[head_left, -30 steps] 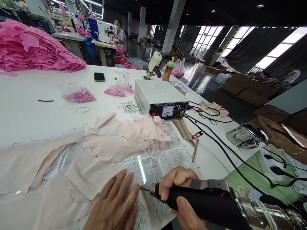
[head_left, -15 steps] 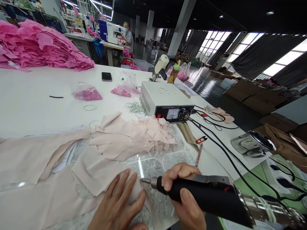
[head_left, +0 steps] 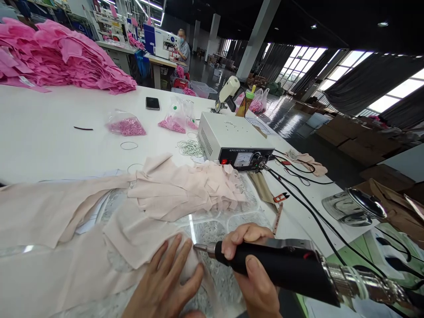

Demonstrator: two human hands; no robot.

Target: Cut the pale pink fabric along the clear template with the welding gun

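Observation:
My left hand (head_left: 168, 274) lies flat, fingers spread, on a pale pink fabric piece (head_left: 132, 238) spread over a clear template (head_left: 232, 223). Wrapped round the black body of an ultrasonic cutter (head_left: 274, 269) is my right hand (head_left: 251, 256). The cutter's metal tip points left and sits at the fabric's edge, close to my left index finger; whether it touches cannot be told. More pale pink pieces (head_left: 188, 187) lie heaped just beyond my hands. A cable runs from the white control box (head_left: 236, 132), whose red switch is lit.
Bags of small pink bits (head_left: 127, 126), a phone (head_left: 153, 103), and a pink fabric pile (head_left: 66, 62) stand farther back. Orange snips (head_left: 281, 197) and a metal lidded jar (head_left: 353, 207) are at the right. Black cables (head_left: 308, 207) cross the right side. A person (head_left: 183, 48) sits at a sewing machine.
The view has shifted slightly, so the background sits a little to the right. Both hands and the cutter stay almost where they were, the tip still at the fabric edge.

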